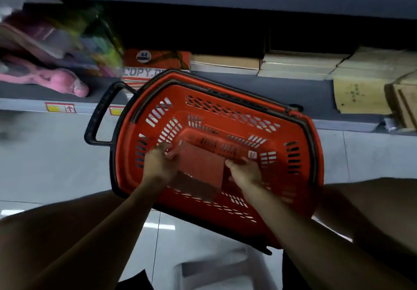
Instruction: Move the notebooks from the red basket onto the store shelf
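Left hand (159,163) and right hand (244,172) are both down inside the red basket (293,176), fingers curled onto opposite short edges of a small stack of notebooks (200,170) lying flat on the basket floor; L pinches the near-left edge, R grips the right edge, thumb side on top. Exact count of books can't be told, looks like 2 or more, top one offset from the one below. Prob light, thin, soft-cover w/ smooth covers, so likely to bend in the middle and slide against each other; better to squeeze the stack from both ends and get fingers under the bottom one. Basket walls slope outward, so room to lift straight up, but the black rim and the folded handle (99,113) stand between books and shelf (293,93). Shelf ledge behind basket has open grey surface between the copy-paper pack (155,63) and the brown envelopes (361,95); paper stacks (225,63) sit at the back.
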Action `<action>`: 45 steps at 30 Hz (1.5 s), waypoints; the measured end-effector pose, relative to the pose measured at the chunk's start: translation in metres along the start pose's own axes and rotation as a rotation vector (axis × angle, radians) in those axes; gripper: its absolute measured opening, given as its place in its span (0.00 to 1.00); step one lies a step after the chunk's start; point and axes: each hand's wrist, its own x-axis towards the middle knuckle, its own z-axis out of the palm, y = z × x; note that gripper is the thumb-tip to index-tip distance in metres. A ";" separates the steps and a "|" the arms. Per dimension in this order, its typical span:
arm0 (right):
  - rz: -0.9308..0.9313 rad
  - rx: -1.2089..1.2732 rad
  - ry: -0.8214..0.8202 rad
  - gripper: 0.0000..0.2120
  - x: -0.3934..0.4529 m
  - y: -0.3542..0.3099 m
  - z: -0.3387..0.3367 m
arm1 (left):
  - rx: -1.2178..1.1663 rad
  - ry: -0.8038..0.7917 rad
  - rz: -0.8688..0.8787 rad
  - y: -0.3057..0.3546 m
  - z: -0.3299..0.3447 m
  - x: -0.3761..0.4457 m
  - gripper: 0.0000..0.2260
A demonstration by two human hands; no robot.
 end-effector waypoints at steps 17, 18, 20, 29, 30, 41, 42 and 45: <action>0.249 0.008 -0.159 0.17 -0.011 0.033 0.026 | 0.455 -0.166 0.052 0.006 0.010 -0.026 0.15; 0.257 0.057 -0.154 0.16 -0.020 0.029 0.017 | 0.448 -0.176 0.043 0.009 0.008 -0.032 0.15; 0.276 0.145 -0.172 0.14 -0.032 0.025 0.000 | 0.399 -0.181 0.036 0.016 0.001 -0.045 0.13; 0.166 0.697 -0.413 0.12 -0.121 -0.021 -0.093 | -0.713 -0.258 -0.350 0.049 -0.068 -0.126 0.07; 0.117 0.719 -0.453 0.14 -0.134 -0.024 -0.103 | -0.794 -0.279 -0.339 0.056 -0.077 -0.137 0.07; -0.558 0.721 -0.750 0.22 -0.246 -0.049 -0.200 | -1.204 -0.647 0.299 0.115 -0.153 -0.222 0.21; -0.618 0.677 -0.727 0.22 -0.250 -0.049 -0.204 | -1.185 -0.628 0.356 0.118 -0.156 -0.227 0.22; -0.763 0.580 -0.575 0.24 -0.258 -0.049 -0.210 | -1.188 -0.512 0.431 0.130 -0.156 -0.237 0.22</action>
